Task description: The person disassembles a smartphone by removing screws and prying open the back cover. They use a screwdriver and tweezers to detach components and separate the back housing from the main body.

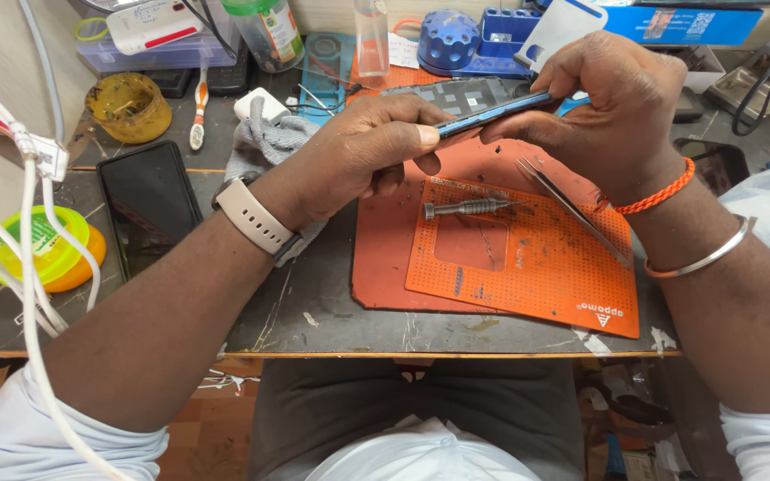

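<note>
Left hand (pixel 363 151) and right hand (pixel 603 111) both closed on a phone (pixel 492 113), gripped edge-on above the orange mat (pixel 528 267) on the table (pixel 331 303). Thumb of the left pressed at the phone's near end. Below, on the mat: a screwdriver (pixel 465 208) and tweezers (pixel 572 209). Left of the mat, a dark phone (pixel 149 205) lying flat.

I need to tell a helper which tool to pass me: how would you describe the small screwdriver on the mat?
Find the orange perforated mat on the desk. Near its top left lies the screwdriver, a short grey metal tool with a knurled handle. The tweezers beside it are thin, long and two-pronged.
</note>
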